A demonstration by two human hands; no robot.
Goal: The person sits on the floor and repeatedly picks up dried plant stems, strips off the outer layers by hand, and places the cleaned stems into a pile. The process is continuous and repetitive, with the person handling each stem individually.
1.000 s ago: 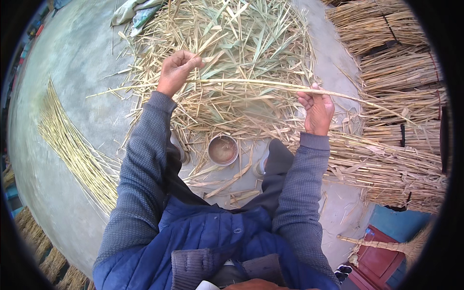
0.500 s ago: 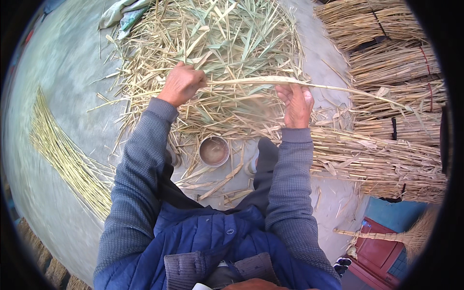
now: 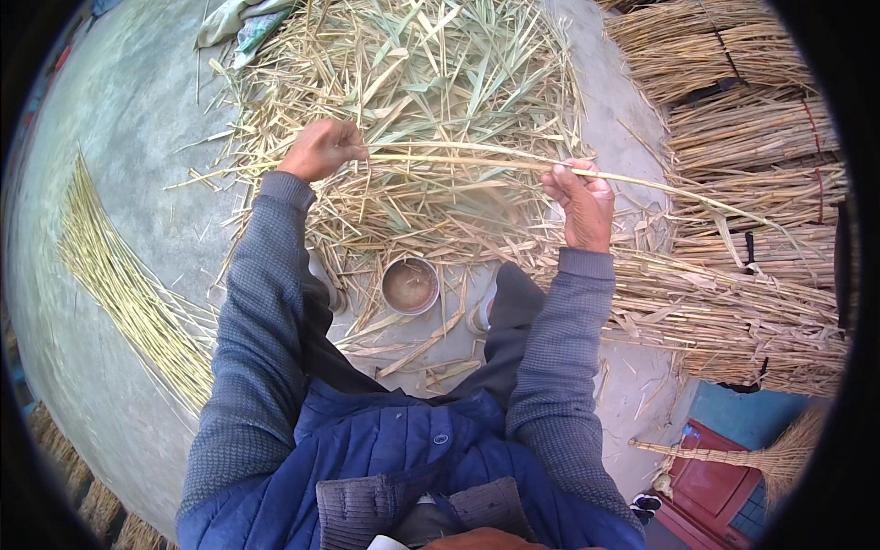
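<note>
A long, thin reed stalk (image 3: 458, 160) stretches level across the middle, above a heap of dry leaves. My left hand (image 3: 323, 149) is closed, its fingers pinched around the stalk's left part; the fingertips are partly hidden. A thin, pale strip (image 3: 440, 145), apparently leaf sheath, arcs just above the stalk between both hands. My right hand (image 3: 582, 203) grips the stalk between thumb and fingers, palm side up. Past the right hand, the stalk runs on to the right with a dry leaf hanging from it.
Green and straw-coloured leaf litter (image 3: 440, 82) spreads ahead. Between my feet stands a round bowl (image 3: 410, 285). Loose stalks (image 3: 137, 293) lie at left. At right are tied reed bundles (image 3: 742, 137), a reed pile (image 3: 697, 312), a broom (image 3: 733, 454) and a red panel (image 3: 710, 486).
My hands have moved apart, the left one leftward and the right one slightly rightward and down. The pale sheath lying along the stalk now shows as a thin strip arched off it.
</note>
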